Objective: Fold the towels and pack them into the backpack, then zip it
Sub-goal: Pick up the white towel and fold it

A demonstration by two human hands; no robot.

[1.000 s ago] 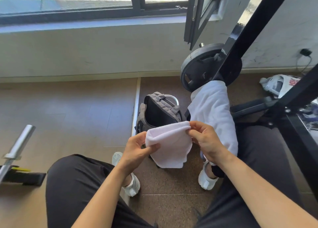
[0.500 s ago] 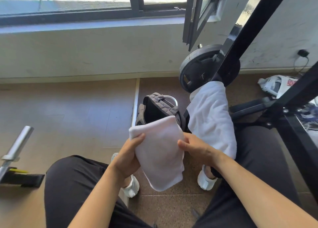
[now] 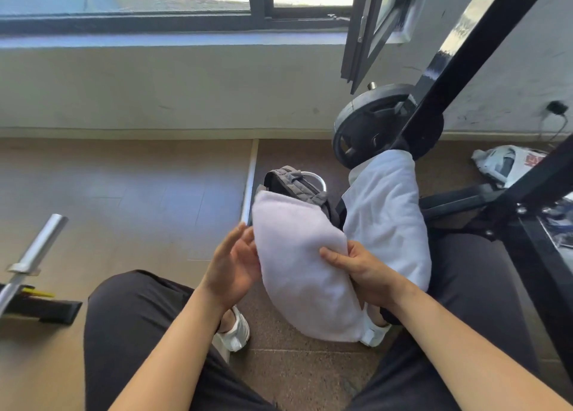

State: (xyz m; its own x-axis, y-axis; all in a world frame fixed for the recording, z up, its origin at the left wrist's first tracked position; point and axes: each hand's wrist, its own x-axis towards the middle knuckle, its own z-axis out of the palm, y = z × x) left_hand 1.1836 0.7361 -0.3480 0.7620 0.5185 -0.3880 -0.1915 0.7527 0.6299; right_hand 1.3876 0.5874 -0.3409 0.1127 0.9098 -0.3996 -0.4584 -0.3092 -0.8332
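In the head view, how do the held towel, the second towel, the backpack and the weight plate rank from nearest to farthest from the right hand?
1. held towel: gripped by the right hand.
2. second towel: draped just behind that hand, on the right.
3. backpack: on the floor ahead, slightly left.
4. weight plate: farthest, near the wall.

**Held towel [image 3: 304, 264] at centre, backpack [image 3: 297, 184] behind**

The held towel sat mid-frame between the left hand [image 3: 232, 268] and right hand [image 3: 366, 271]. A second towel [image 3: 387, 218] lay just right, seemingly over a knee, below the weight plate [image 3: 369, 125]. A barbell [image 3: 37, 249] lay lower left.
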